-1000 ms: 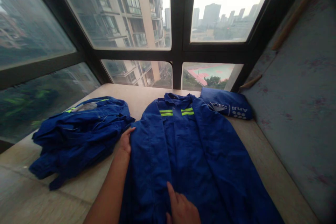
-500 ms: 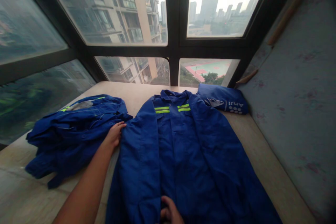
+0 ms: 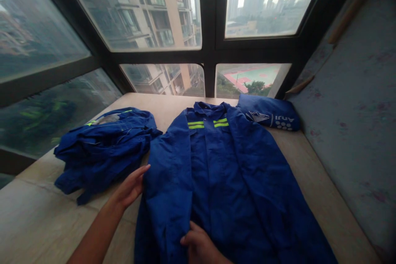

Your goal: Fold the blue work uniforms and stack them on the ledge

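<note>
A blue work jacket [image 3: 213, 165] with yellow-green stripes on its chest lies front up, collar toward the window. Both sleeves are laid down along its front. My left hand [image 3: 133, 185] is at the outer edge of the left-side sleeve [image 3: 168, 173], fingers stretched out and touching the cloth. Near the cuff, my right hand [image 3: 201, 244] pinches the inner edge of that same sleeve between thumb and fingers; part of this hand is cut off by the lower border.
A crumpled blue garment [image 3: 105, 144] with a grey patch lies left of the jacket. At the back right sits a folded blue bundle [image 3: 269, 111] with white lettering. The pale ledge [image 3: 34, 214] meets windows behind and a patterned wall [image 3: 349, 144] on the right.
My left hand has slid down the sleeve's outer edge, toward me. The right hand remains at the cuff end, now more in view. The whole view has shifted slightly.
</note>
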A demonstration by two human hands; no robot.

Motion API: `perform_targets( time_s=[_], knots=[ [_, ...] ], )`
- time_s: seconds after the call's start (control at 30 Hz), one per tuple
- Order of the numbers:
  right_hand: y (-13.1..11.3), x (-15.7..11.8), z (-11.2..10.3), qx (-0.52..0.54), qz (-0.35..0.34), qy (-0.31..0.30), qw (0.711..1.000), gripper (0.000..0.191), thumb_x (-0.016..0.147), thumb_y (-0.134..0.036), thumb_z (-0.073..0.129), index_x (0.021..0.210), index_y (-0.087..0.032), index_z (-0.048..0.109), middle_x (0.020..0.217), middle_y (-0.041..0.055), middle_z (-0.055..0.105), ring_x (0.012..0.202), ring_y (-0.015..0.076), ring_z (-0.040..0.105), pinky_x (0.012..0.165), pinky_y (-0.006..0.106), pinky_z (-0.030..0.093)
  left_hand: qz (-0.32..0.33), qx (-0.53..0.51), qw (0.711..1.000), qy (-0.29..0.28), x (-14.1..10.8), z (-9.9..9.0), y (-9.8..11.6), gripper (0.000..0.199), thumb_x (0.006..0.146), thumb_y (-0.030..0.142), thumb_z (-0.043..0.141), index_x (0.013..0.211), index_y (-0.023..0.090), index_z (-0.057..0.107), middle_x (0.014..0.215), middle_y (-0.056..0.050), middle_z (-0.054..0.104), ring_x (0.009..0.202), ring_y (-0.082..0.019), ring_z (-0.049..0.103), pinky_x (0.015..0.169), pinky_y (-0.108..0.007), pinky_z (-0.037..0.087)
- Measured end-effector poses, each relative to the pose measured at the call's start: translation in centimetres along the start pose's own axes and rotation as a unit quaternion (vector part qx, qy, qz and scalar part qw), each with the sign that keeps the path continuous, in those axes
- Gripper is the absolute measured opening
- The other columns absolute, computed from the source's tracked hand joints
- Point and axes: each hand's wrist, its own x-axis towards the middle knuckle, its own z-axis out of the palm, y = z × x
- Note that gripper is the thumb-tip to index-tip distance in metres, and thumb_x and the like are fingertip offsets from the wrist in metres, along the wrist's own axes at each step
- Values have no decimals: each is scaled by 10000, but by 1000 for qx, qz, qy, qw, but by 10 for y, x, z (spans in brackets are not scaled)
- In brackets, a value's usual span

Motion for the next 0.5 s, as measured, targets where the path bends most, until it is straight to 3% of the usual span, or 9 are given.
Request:
perform_targets(
  time_s=[0.1, 0.27, 0.4, 0.5],
  knots=[
    [-7, -4, 11, -31, 13, -30, 999, 485, 516, -249, 581, 991, -208, 668, 872, 40, 717, 942, 264, 666, 874, 409, 496, -11, -71, 997, 22, -16, -1, -9, 207, 901, 148, 564, 1057, 132, 698, 889, -62, 783, 722, -179, 752, 681, -251, 618],
    [-7, -4, -8, -183, -36, -14, 982, 595, 569, -275, 690, 1157, -195, 650, 1028, 67, 723, 1035, 292, 648, 957, 447, 459, -105, -34, 994, -10, -55, 7, -43, 500, 818, 394, 719, 1242, 139, 643, 1106, -113, 755, 1047, -322, 708, 945, -437, 568],
    [-3, -10, -27, -435, -68, -11, 898, 661, 652, -264, 689, 1304, -235, 583, 1175, 68, 700, 1109, 280, 631, 981, 396, 455, -96, 103, 990, 4, -78, 9, -70, 641, 707, 455, 813, 1246, 167, 618, 1180, -122, 729, 1131, -357, 664, 982, -487, 539],
    [-2, -16, -28, -553, -87, 16, 829, 694, 683, -187, 634, 1369, -217, 534, 1200, 94, 696, 1106, 264, 644, 951, 340, 473, -15, 207, 978, 38, -79, 3, -79, 723, 623, 472, 851, 1231, 170, 600, 1219, -135, 709, 1152, -370, 648, 1016, -507, 511]
  ],
)
